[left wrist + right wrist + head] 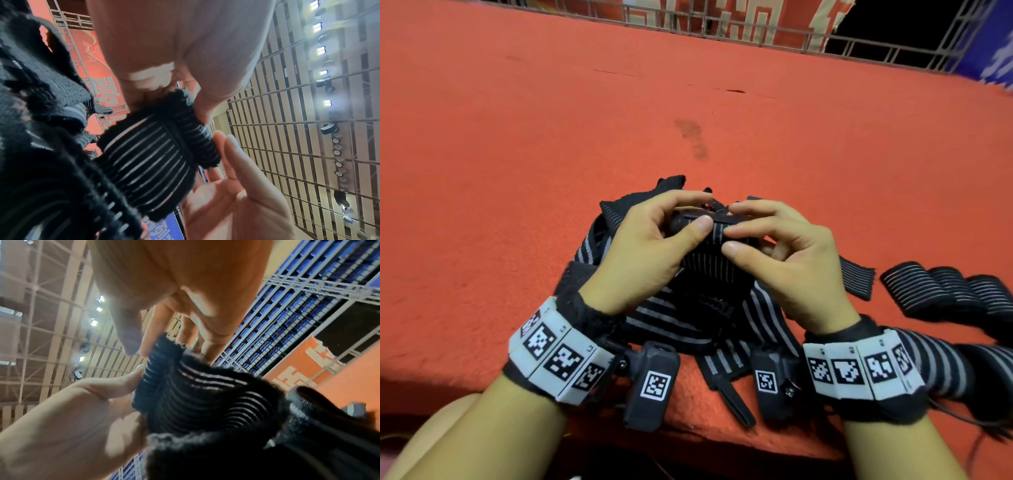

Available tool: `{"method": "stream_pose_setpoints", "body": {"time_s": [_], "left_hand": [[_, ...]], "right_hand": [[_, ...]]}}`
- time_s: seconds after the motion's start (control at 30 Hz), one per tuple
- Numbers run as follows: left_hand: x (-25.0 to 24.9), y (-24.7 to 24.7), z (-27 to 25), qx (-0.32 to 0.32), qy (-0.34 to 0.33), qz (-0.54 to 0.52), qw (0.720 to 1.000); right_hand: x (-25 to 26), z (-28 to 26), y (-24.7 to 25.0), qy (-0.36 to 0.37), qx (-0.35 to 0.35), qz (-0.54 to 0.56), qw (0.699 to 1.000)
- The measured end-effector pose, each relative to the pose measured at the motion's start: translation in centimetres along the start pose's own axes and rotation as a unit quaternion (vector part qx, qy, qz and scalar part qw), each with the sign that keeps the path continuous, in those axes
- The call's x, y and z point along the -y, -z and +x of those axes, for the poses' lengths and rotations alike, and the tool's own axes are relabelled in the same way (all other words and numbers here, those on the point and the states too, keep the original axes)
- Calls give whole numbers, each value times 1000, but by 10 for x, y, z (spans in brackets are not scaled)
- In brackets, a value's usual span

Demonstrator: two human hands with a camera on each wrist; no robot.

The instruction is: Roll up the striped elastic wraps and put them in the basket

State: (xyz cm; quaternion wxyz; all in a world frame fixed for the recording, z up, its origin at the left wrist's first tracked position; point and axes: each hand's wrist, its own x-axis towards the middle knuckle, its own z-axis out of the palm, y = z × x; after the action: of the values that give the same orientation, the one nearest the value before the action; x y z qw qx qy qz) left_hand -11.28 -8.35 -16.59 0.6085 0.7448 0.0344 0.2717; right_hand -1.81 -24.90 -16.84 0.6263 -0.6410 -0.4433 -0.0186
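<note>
A black elastic wrap with grey stripes (711, 246) is partly rolled and held up between both hands, above a tangled pile of similar wraps (681, 318). My left hand (703, 210) pinches the roll's left side with thumb and fingers. My right hand (732, 228) pinches its right side, thumb in front. The left wrist view shows the roll (152, 155) close up, with the left fingers (201, 104) on its top edge and the right hand's fingers (230, 146) beside it. In the right wrist view the striped wrap (195, 395) sits between both hands. No basket is in view.
Everything lies on a red carpeted platform (551, 171) whose near edge runs just behind my wrists. Several rolled striped wraps (945, 291) lie to the right, and another striped strip (945, 370) trails under my right wrist. A metal railing (722, 27) lines the far side.
</note>
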Motion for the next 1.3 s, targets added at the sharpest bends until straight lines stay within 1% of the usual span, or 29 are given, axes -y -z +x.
{"method": "stream_pose_setpoints", "body": {"time_s": [0.1,0.17,0.23,0.3,0.37,0.47,0.6,0.67,0.73,0.77,0.83,0.97,1.07,1.13,1.23,1.3], "left_hand": [[-2,-1,-1,6,-17,-22,1000],[-2,-2,-2,-1,-31,-17,999],[-3,-3,-2,-6,-24,-30,999],[-6,-3,-3,3,-1,-39,999],[-8,-2,-3,35,14,-17,999],[-10,-5,-4,78,18,-2,997],[-6,-6,-5,75,61,4,995],[-3,-6,-6,78,88,-26,993],[-1,-9,-6,87,103,-85,987],[-1,-10,-6,88,104,-110,985],[-1,-12,-7,88,98,-123,984],[-5,-12,-11,114,92,-88,985],[-8,-6,-7,131,72,-19,989],[-10,-3,-3,115,50,13,992],[-9,-2,0,90,46,42,994],[-7,-4,-1,68,44,75,994]], "right_hand": [[2,2,1,-55,-18,41,997],[2,4,1,-92,-31,36,995],[1,4,2,-110,-34,41,992],[2,5,5,-107,-39,70,991],[5,5,7,-93,-50,88,990],[7,6,9,-62,-65,61,994],[2,4,5,-33,-62,27,997],[-1,2,1,-29,-61,21,998],[-4,2,-3,-22,-62,0,998],[-6,2,-4,-17,-62,-9,998],[-9,1,-8,-10,-58,-15,998],[-12,-2,-19,-6,-58,-22,998],[-11,0,-22,-3,-84,29,996],[-8,3,-19,-1,-105,74,992],[-1,7,-12,6,-119,116,986],[5,7,-7,3,-116,142,983]]}}
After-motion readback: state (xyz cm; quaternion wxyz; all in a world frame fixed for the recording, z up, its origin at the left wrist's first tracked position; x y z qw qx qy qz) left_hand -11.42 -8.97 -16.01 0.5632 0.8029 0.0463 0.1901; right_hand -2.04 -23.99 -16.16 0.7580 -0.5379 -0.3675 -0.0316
